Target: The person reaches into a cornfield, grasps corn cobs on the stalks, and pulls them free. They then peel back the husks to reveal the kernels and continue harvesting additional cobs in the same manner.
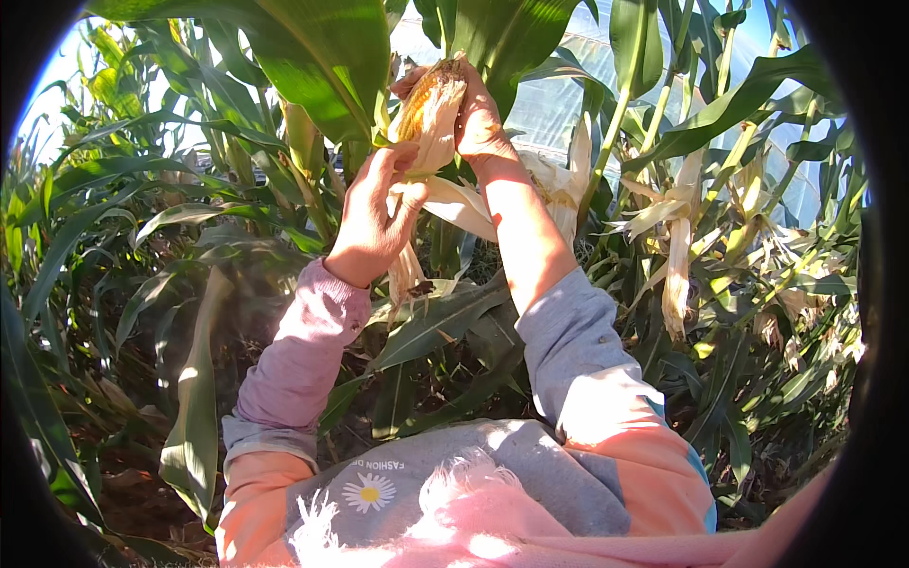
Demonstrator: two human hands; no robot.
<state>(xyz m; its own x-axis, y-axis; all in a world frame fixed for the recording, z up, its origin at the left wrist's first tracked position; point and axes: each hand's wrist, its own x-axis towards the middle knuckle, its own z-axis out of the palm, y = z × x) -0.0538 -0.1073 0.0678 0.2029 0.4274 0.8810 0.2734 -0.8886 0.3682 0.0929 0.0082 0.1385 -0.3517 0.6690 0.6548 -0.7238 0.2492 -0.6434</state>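
An ear of corn (419, 106) is tilted upward in front of me. Yellow kernels show along its left side, while pale dry husk (439, 135) still covers its right side. My right hand (479, 117) grips the upper part from the right, with fingertips showing past its far left side. Lower down, my left hand (376, 209) holds the base of the ear and its husk between thumb and fingers. Peeled husk leaves (458, 206) hang below, between my forearms. The stalk's join to the ear is hidden by my hands and the leaves.
Broad green corn leaves (319, 64) hang over the ear from above. Standing corn stalks (618, 142) and dry opened husks (678, 263) are on the right. Behind them rises translucent plastic sheeting (543, 113). A pink fringed scarf (490, 497) lies across my chest.
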